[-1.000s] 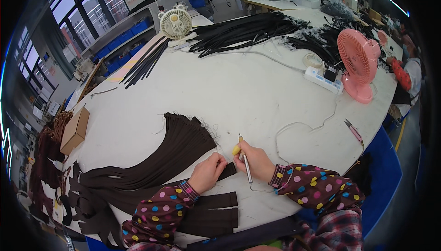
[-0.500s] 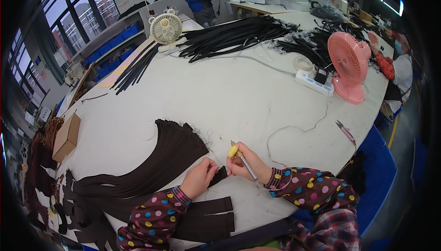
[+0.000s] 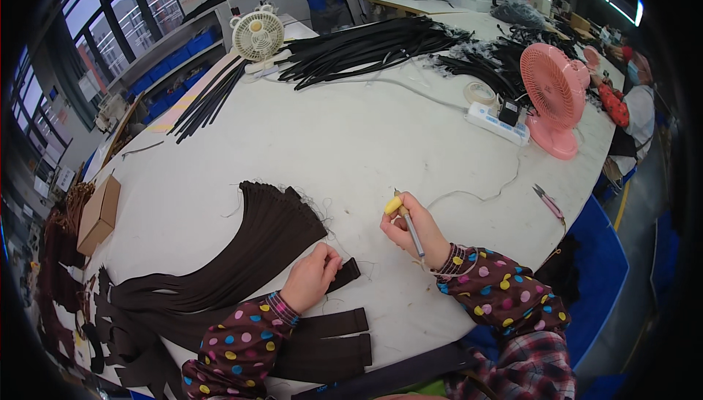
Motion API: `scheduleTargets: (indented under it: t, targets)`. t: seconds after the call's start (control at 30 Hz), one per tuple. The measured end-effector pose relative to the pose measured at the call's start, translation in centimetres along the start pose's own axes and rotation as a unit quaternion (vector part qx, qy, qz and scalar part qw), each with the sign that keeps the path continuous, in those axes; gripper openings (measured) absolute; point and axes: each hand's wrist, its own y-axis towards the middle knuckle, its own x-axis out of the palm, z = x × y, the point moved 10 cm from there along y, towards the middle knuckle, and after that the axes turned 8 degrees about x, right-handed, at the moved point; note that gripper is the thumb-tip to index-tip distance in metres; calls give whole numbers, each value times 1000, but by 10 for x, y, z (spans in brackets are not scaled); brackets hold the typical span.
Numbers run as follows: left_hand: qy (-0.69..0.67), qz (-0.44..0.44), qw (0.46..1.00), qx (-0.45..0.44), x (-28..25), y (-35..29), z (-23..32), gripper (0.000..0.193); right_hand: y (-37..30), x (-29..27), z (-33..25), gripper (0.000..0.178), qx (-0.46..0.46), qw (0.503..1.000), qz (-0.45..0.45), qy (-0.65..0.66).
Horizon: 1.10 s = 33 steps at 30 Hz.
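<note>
My left hand (image 3: 311, 277) is closed, fingertips together, at a dark brown fabric strip (image 3: 344, 274) whose squared end sticks out to the right with loose threads at it. My right hand (image 3: 421, 233), apart from the strip, grips a pen-shaped corded tool like a soldering iron (image 3: 412, 235) with a yellow sleeve. Its thin tip points up and away, touching nothing. Beyond my left hand a fanned stack of brown strips (image 3: 267, 228) has frayed threads along its far ends. More strips (image 3: 333, 324) lie flat on the near side, partly under my left forearm.
On the white table (image 3: 351, 151) stand a pink fan (image 3: 554, 100), a white fan (image 3: 258, 36), a power strip (image 3: 498, 123) and a tape roll (image 3: 480, 93). Thread snips (image 3: 548, 201) lie right, a cardboard box (image 3: 99, 213) left. Black strips (image 3: 366, 50) cover the far side. Two people stand or sit beyond.
My right hand has moved right and slightly away with the pen-shaped tool, leaving the strip's end. My left hand stays by the strip. The whole view has shifted slightly.
</note>
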Motion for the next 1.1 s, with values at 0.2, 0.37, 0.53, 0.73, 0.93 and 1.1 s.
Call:
scheduleTargets:
  t: [0.2,0.37,0.53,0.73,0.93,1.1]
  targets:
    - [21,3,1000,10,0,1,2,15,-13,20,-8,21,-117,972,17,-203]
    - [25,8,1000,13,0,3,4,16,-17,36,-5,22,-147,954,-17,-260]
    - [18,15,1000,18,0,3,4,15,-19,40,-5,23,-157,946,-25,-283]
    - [19,13,1000,21,-1,3,5,14,-19,41,-6,23,-162,942,-29,-293]
    - [33,17,999,29,-1,4,3,14,-17,42,-3,23,-172,939,-27,-296]
    - [30,18,999,29,-2,4,4,14,-18,41,-1,25,-169,941,-25,-291]
